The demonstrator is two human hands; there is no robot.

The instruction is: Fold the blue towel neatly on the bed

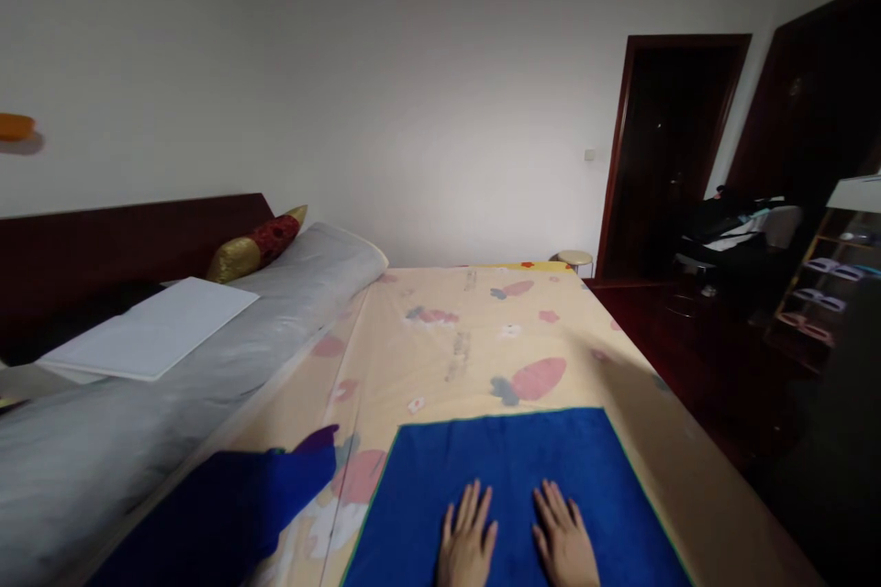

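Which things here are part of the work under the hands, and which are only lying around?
In hand:
- blue towel, spread flat on the bed sheet
- left hand and right hand, both flat on it, fingers spread

Lying about:
- dark blue cloth, bunched beside the towel
- grey rolled quilt
- white folded sheet
- red and gold pillow
- stool

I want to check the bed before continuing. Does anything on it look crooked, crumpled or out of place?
The blue towel lies flat and square under the left hand and right hand. Only the dark blue cloth beside it lies bunched, not spread.
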